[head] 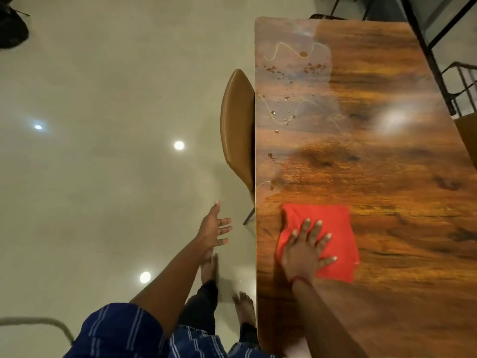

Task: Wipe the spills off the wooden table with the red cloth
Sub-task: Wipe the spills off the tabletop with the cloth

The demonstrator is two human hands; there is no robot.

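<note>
A glossy wooden table (387, 177) runs away from me on the right. The red cloth (333, 223) lies flat on its near part, close to the left edge. My right hand (305, 250) presses on the cloth's near left corner with fingers spread. Spills (286, 99) of droplets and thin wavy streaks cover the far left part of the table, and a few drops (271, 157) lie closer along the left edge. My left hand (213, 229) hangs over the floor, left of the table, fingers apart and holding nothing.
A tan leather chair (236, 130) is tucked against the table's left edge. Pale shiny floor spreads to the left, with my bare feet (210, 267) near the table. Black metal railings (459, 81) stand beyond the right edge. A dark object (11, 29) sits at top left.
</note>
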